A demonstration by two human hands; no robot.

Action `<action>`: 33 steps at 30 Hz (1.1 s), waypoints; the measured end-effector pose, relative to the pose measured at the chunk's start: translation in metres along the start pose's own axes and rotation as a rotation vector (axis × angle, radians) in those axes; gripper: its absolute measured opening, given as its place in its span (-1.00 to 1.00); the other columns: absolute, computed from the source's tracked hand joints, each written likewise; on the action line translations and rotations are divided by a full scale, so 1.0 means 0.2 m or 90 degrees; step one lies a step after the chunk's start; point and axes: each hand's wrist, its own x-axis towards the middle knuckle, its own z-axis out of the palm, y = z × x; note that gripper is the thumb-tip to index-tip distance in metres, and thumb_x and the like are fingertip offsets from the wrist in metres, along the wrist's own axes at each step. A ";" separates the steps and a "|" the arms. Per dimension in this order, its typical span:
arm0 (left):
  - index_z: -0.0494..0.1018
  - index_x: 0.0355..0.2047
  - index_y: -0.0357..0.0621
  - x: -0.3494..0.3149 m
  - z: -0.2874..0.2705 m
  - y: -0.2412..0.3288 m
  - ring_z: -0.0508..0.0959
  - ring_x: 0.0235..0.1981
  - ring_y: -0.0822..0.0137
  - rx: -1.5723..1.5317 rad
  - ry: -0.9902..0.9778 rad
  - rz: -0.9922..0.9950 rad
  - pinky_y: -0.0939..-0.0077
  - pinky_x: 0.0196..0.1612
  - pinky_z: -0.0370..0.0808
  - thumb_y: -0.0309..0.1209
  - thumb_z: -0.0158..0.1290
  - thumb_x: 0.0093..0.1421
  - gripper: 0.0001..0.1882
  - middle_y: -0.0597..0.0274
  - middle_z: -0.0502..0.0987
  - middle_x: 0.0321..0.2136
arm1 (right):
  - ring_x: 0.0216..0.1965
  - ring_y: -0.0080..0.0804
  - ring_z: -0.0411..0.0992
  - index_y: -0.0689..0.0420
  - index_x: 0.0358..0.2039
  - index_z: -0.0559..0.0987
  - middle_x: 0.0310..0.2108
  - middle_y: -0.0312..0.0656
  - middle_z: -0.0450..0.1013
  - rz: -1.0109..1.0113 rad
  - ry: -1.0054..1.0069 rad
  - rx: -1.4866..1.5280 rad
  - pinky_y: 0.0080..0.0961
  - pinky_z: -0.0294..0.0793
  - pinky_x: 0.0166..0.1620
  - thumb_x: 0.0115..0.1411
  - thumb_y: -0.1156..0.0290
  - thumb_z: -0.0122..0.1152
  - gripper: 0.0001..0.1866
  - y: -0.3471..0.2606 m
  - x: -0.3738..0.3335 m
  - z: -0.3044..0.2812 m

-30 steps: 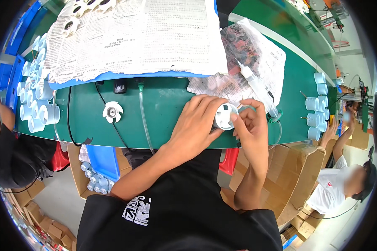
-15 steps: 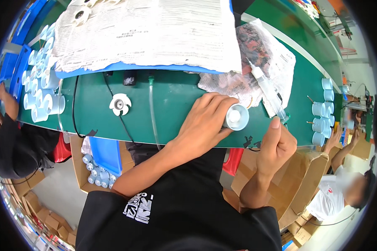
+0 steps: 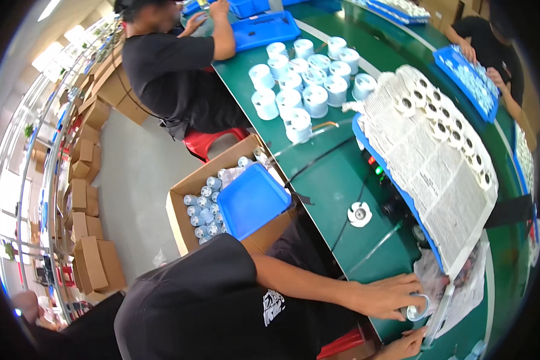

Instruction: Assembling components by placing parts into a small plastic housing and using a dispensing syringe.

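A light blue cup-shaped part with a white piece inside is tipped on its side at the table's front edge. My left hand is wrapped round it from behind. Close by, at the lower right, my right hand has its fingertips together against the end of a clear syringe. The syringe lies across a crumpled plastic bag; its far tip is hard to make out. A white finned wheel rests on the green table, left of both hands.
A blue board carries newspaper and several white finned wheels. Many light blue cups stand at the table's far end. A carton holds more cups and a blue tray. Two co-workers sit nearby.
The view has swung to the left, so table and hands now appear at the lower right. My right hand has come to the syringe's end. The cup stays in my left hand.
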 end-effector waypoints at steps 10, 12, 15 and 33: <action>0.32 -0.03 -0.13 0.02 -0.13 0.16 0.24 0.07 0.02 -0.157 0.074 0.018 0.19 0.15 0.17 -0.42 0.19 0.06 -0.54 0.03 0.25 0.02 | -0.64 -0.32 0.21 0.31 -0.69 0.50 -0.76 -0.06 0.29 0.004 -0.011 -0.028 -0.27 0.26 -0.49 0.28 0.24 0.00 -0.52 0.10 0.01 -0.01; 0.18 0.16 -0.15 0.01 -0.26 0.18 0.25 0.11 0.08 -0.091 0.167 0.114 0.26 0.20 0.16 -0.39 0.21 0.02 -0.30 0.04 0.26 0.03 | -0.65 -0.31 0.23 0.30 -0.69 0.51 -0.75 -0.06 0.31 -0.023 -0.017 -0.022 -0.26 0.26 -0.49 0.29 0.21 -0.01 -0.50 0.09 0.00 -0.01; 0.14 0.19 -0.12 -0.05 -0.52 0.21 0.24 0.15 0.13 -0.013 0.261 0.003 0.31 0.24 0.13 -0.29 0.25 0.01 -0.22 0.04 0.25 0.06 | -0.66 -0.30 0.25 0.28 -0.71 0.51 -0.75 -0.06 0.34 -0.050 -0.041 -0.055 -0.27 0.25 -0.51 0.29 0.18 -0.02 -0.48 0.10 0.00 -0.04; 0.15 0.13 -0.17 -0.64 -0.92 0.13 0.41 0.02 0.25 0.313 0.583 -0.293 0.41 0.08 0.36 -0.44 0.29 -0.02 -0.25 0.07 0.34 -0.05 | -0.71 -0.41 0.14 0.29 -0.76 0.44 -0.82 -0.13 0.25 -0.047 -0.022 -0.043 -0.34 0.18 -0.57 0.35 0.11 -0.04 -0.38 0.03 -0.01 0.00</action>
